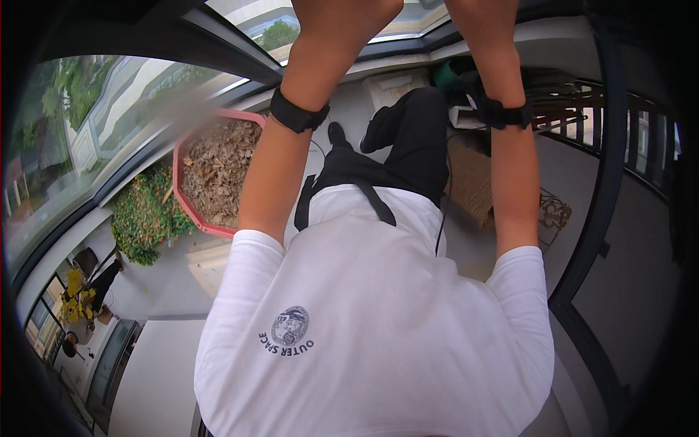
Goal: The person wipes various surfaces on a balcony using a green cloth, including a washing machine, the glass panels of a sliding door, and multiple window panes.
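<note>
Both arms reach up to the picture's top edge, each with a black strap at the wrist. My left hand [352, 13] is cut off by the top edge, near a dark-framed window pane [276, 34]; its fingers are out of view. Right of it, apart, my right hand [483, 11] is also cut off, and whether it holds anything is hidden. Between and below the arms are a white T-shirt [382, 328] with a printed badge, black trousers [418, 131] and dark shoes [338, 134] on the grey floor.
Left of the legs stands a red plastic planter [180, 194] of dry soil, beside a bushy plant with orange fruits or flowers [147, 218]. Windows curve along the left. To the right are a brown woven-looking item [469, 185], an ornate metal stand [554, 210] and a dark door frame [611, 136].
</note>
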A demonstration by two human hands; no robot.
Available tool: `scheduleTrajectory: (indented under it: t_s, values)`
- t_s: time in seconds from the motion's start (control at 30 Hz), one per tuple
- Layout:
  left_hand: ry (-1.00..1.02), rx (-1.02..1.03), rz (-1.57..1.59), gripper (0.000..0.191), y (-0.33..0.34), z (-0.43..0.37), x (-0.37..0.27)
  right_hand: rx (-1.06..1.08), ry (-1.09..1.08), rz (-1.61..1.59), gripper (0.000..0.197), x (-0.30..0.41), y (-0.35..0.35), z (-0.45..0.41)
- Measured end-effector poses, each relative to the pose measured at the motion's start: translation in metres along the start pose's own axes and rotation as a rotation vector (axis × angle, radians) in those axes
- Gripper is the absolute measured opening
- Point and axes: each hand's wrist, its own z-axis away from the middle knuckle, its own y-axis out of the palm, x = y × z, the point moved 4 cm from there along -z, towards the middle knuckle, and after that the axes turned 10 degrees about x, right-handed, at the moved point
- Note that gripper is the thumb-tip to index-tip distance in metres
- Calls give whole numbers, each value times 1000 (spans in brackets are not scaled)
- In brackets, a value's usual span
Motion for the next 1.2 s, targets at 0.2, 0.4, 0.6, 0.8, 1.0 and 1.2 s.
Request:
scheduleTrajectory:
  t_s: [0.2,0.4,0.6,0.8,1.0,1.2]
  values:
    - [40,37,-5,34,-5,1,9,65,-73,84,24,1,-11,4]
    - [-121,-42,-255,29,-26,9,37,-6,75,112,21,-25,-4,-2]
    - [-268,-35,-338,43,1,28,34,-71,76,13,40,26,20,-1]
    - [-138,67,-94,50,50,65,13,-8,94,77,49,-19,55,55]
    - [-154,308,20,45,100,94,2,59,384,-355,52,-19,72,83]
    - [-17,231,390,50,64,74,-41,-52,345,-357,47,4,-1,102]
